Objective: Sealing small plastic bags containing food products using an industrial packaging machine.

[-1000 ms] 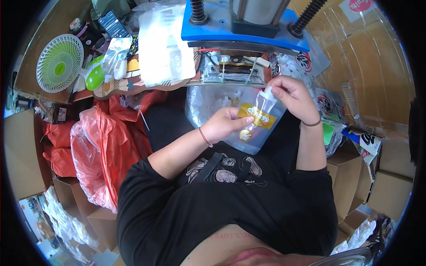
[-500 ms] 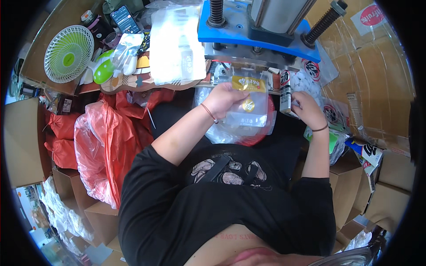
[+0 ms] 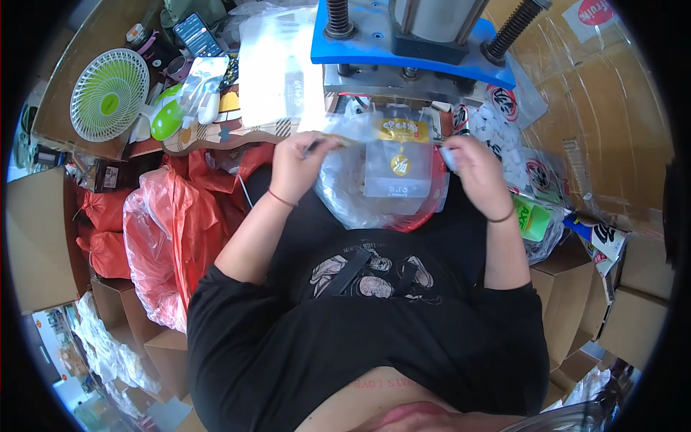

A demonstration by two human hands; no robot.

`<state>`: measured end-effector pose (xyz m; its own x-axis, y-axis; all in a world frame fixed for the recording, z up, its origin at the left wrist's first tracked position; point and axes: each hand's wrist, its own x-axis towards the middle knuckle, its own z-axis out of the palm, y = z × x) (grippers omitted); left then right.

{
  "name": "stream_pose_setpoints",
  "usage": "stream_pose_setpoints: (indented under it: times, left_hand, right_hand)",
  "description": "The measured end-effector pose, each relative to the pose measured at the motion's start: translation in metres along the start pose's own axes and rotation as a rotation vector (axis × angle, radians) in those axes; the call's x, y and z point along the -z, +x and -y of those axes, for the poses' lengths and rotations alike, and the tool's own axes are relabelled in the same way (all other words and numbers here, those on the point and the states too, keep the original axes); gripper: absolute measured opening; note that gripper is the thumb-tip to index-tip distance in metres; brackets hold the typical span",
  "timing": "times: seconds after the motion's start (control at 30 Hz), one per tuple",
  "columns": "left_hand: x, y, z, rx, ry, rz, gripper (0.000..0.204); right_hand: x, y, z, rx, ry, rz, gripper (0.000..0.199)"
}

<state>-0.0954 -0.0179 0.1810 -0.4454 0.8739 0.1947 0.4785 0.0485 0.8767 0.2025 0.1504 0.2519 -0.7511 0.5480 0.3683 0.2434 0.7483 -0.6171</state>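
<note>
A clear plastic pouch with a gold band and round gold mark (image 3: 399, 180) lies flat in front of the blue-topped press (image 3: 410, 56), above a clear, red-edged plastic bag (image 3: 337, 194). To its left, my left hand (image 3: 296, 167) pinches the edge of another clear pouch (image 3: 351, 131), which is smeared by motion. My right hand (image 3: 478, 173) is on the other side with fingers closed round a small white piece (image 3: 450, 159), partly hidden. Beyond that hand sits a heap of small white pieces (image 3: 497, 131) in a printed bag.
A stack of clear pouches (image 3: 270, 72) rests on the worktop at the back left, beside a green-and-white fan (image 3: 110, 95) and a phone (image 3: 197, 36). Red plastic bags (image 3: 162, 237) fill the left side. Cardboard boxes (image 3: 568, 288) stand at the right.
My left hand has moved left off the gold-marked pouch and now holds another pouch. My right hand has come left from the white pieces with one in its fingers.
</note>
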Motion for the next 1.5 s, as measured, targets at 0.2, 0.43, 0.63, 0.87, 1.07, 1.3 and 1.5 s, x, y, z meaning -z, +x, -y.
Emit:
stream_pose_setpoints:
  times: [0.2,0.43,0.63,0.87,1.07,1.3,1.5]
  left_hand:
    - [-0.012,-0.004,-0.05,-0.073,-0.019,-0.029,0.022]
    - [0.093,0.032,-0.057,-0.523,0.598,-0.848,0.005]
    - [0.024,0.021,0.032,-0.533,1.011,-0.24,0.031]
    - [-0.004,-0.001,-0.002,0.022,0.05,0.043,0.017]
    - [-0.043,-0.017,-0.046,0.182,-0.235,0.342,0.022]
    - [-0.079,-0.032,-0.056,0.346,-0.8,0.609,0.026]
    - [-0.093,-0.033,-0.051,0.461,-0.796,0.675,0.029]
  right_hand:
    - [-0.01,0.038,0.039,-0.024,0.285,0.047,0.015]
    - [-0.016,0.02,0.017,-0.072,0.348,0.041,0.018]
    - [-0.032,0.009,0.007,-0.062,0.129,0.077,0.017]
    - [-0.037,0.015,0.016,0.077,0.078,0.107,0.016]
    - [-0.023,0.046,0.038,-0.104,0.415,-0.046,0.014]
    - [0.001,0.042,0.013,0.002,0.272,0.303,0.017]
    - [0.012,0.033,0.016,-0.09,-0.033,0.325,0.016]
